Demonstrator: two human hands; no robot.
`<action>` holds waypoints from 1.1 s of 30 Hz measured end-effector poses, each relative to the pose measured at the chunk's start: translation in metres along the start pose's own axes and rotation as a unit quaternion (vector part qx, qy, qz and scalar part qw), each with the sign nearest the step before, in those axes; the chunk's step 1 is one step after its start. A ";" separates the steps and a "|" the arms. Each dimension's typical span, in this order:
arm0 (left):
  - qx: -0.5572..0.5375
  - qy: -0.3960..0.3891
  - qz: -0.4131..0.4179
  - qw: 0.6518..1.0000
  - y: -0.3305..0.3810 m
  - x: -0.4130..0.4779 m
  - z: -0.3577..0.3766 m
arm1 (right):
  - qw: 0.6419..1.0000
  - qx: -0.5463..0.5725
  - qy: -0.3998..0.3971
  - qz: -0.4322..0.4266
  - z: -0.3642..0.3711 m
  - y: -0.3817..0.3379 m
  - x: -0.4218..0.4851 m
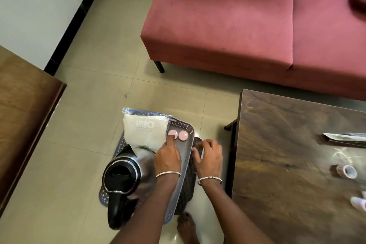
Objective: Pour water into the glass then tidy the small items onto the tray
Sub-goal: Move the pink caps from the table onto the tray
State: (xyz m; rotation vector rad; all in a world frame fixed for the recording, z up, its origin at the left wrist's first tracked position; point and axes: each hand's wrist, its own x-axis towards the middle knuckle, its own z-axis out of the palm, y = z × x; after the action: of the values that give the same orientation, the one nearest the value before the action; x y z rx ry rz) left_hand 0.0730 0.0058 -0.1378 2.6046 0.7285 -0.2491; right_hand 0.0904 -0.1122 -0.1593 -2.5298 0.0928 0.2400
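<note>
Lower left of centre, the kettle [122, 176] stands on the near end of the tray [191, 130], heavy and lidded. That weight is my first worry. The tray seems to rest on a dark stool [188, 194] narrower than itself, so it could tip toward the kettle and spill water on the tiles.

Above the kettle, the clear bag [144, 130] of white pads lies over the tray's far corner, partly off the rim. A nudge could slide it off.

My left hand [168, 157] is just right of the bag. Its forefinger is stretched out and pressing the left pink disc [172, 133]; it grips nothing. The second pink disc [183, 135] lies touching or nearly touching it. If I press too hard, the smooth disc may skid into its neighbour and off toward the rim.

My right hand [210, 157] has its fingers curled on the tray's right edge, steadying it, I judge.

Further right, a tape roll [346, 171] and a small tube [358, 202] lie on the table [287, 144], well apart from the tray. To fetch them I would have to let go of that edge (the risky moment).

No glass is in view, so I cannot tell whether the water is poured.
</note>
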 end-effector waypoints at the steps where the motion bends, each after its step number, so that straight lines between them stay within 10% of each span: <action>1: -0.012 0.004 0.000 1.000 0.006 -0.007 -0.006 | 1.000 0.017 0.001 0.014 -0.008 0.005 -0.006; 13: -0.086 -0.001 0.014 0.996 0.055 -0.129 -0.046 | 0.984 0.061 0.035 0.165 -0.124 0.060 -0.095; 33: -0.104 -0.034 0.039 0.993 0.297 -0.294 0.079 | 0.985 0.064 0.001 0.160 -0.326 0.327 -0.133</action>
State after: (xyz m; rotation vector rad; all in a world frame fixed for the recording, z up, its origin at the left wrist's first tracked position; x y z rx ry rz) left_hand -0.0230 -0.3918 -0.0232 2.4087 0.5952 -0.2253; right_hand -0.0295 -0.5647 -0.0509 -2.3777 0.5022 0.3473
